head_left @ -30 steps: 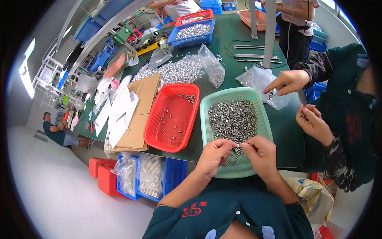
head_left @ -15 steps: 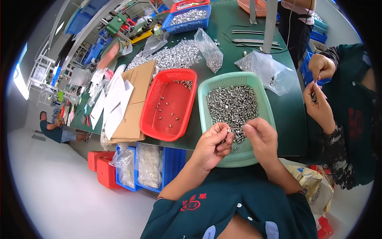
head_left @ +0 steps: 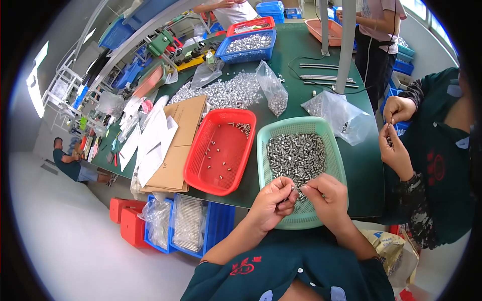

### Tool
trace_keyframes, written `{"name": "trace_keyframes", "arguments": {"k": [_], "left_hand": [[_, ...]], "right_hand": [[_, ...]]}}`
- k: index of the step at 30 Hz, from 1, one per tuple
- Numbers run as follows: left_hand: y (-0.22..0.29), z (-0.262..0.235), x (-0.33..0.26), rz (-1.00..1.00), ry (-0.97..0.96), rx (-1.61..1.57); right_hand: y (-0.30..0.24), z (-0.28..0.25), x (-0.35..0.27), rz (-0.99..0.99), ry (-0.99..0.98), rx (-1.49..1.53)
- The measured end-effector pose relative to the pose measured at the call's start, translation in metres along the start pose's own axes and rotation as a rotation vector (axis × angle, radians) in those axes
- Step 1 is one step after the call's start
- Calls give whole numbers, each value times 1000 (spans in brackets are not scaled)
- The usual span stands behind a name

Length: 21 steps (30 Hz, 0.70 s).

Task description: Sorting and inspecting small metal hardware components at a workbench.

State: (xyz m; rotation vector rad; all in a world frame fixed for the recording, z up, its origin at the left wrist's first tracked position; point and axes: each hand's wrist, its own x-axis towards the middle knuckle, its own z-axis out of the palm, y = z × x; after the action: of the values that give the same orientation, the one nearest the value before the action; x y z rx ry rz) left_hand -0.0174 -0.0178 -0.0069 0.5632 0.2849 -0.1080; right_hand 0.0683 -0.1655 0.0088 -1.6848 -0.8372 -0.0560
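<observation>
My left hand (head_left: 273, 204) is closed over the near left part of a light green mesh basket (head_left: 334, 131), its thumb and forefinger pinching a small metal cylinder. Beside it my right hand (head_left: 329, 201) is closed too, thumb and forefinger pressed together close to that piece. Whatever lies between the right fingertips is too small to name. Under both hands the basket holds a heap of small shiny metal cylinders (head_left: 296, 155). To its left stands a red mesh basket (head_left: 201, 170) with several similar pieces scattered inside and a cluster in its far right corner.
Flattened cardboard (head_left: 173, 165) with white papers (head_left: 153, 155) lies left of the red basket. Behind are a pile of silver parts (head_left: 221, 93), plastic bags of parts (head_left: 273, 90) and a blue basket (head_left: 248, 47). At right, a co-worker's hands (head_left: 396, 135) are close by.
The view has tilted up, so the table sits lower in the picture. My right fingers have closed together and come nearer to the piece in my left hand.
</observation>
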Motion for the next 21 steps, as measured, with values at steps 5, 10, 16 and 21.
{"name": "trace_keyframes", "arguments": {"k": [5, 10, 16, 21], "left_hand": [[1, 3, 1, 4, -6, -1], [-1, 5, -3, 18, -6, 23], [-5, 8, -8, 94, 95, 218], [0, 5, -5, 62, 39, 117]], "right_hand": [[-2, -4, 2, -14, -19, -14], [-6, -7, 1, -98, -27, -123], [-9, -5, -2, -171, 7, -138], [-8, -6, -3, 45, -25, 2]]}}
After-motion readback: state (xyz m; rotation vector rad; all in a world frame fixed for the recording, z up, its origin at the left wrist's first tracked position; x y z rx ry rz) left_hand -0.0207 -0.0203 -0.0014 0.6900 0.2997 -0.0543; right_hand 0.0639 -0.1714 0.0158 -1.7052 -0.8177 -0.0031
